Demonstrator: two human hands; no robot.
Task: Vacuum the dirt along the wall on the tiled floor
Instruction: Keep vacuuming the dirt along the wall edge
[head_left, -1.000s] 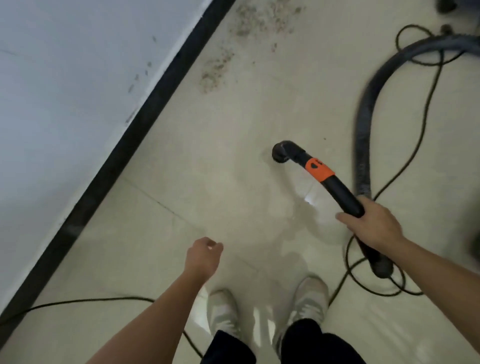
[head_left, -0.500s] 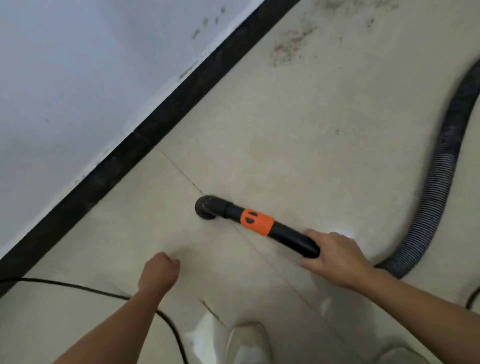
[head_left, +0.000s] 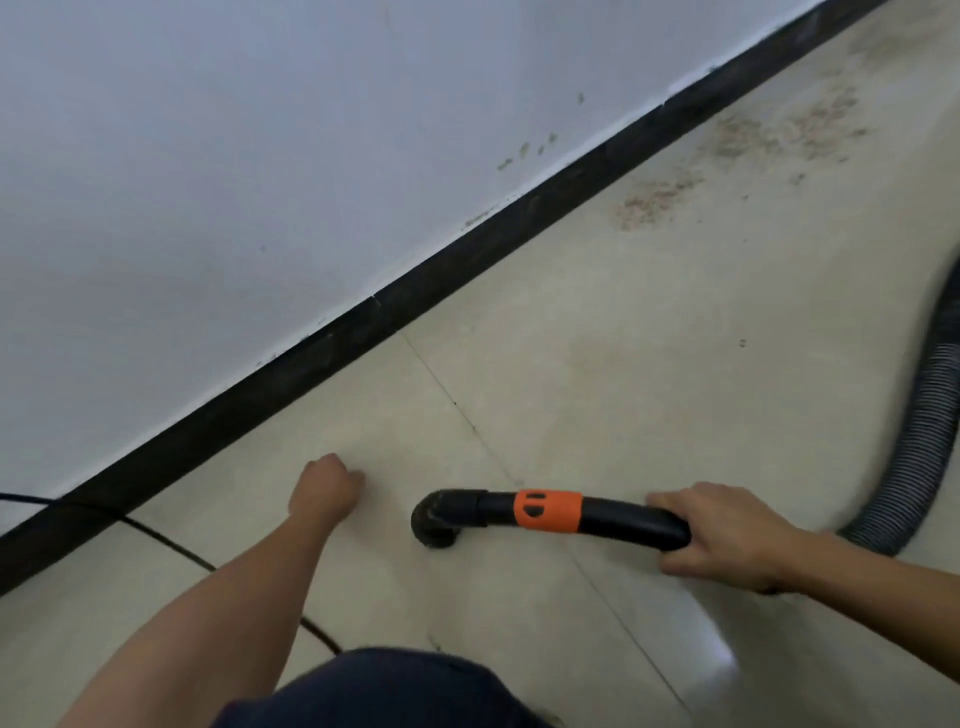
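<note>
My right hand (head_left: 727, 535) grips the black vacuum wand (head_left: 613, 517), which has an orange band (head_left: 548, 511) and a bent nozzle (head_left: 436, 522) pointing down at the beige tiled floor (head_left: 597, 364). Brownish dirt (head_left: 654, 200) lies in patches along the black baseboard (head_left: 467, 265) far up and right of the nozzle, with more dirt (head_left: 779, 132) beyond. My left hand (head_left: 324, 488) hangs above the floor left of the nozzle, its fingers curled and holding nothing.
The ribbed grey hose (head_left: 919, 447) curves down the right edge behind my right hand. A thin black cord (head_left: 171, 543) runs over the floor from the left edge, under my left forearm. The white wall (head_left: 234, 156) fills the upper left. My dark-clothed knee (head_left: 384, 686) is at the bottom.
I have crouched lower and the view has shifted, bringing the dirt patches further into sight. The wand now lies nearly level, with its nozzle lower in view and near my left hand.
</note>
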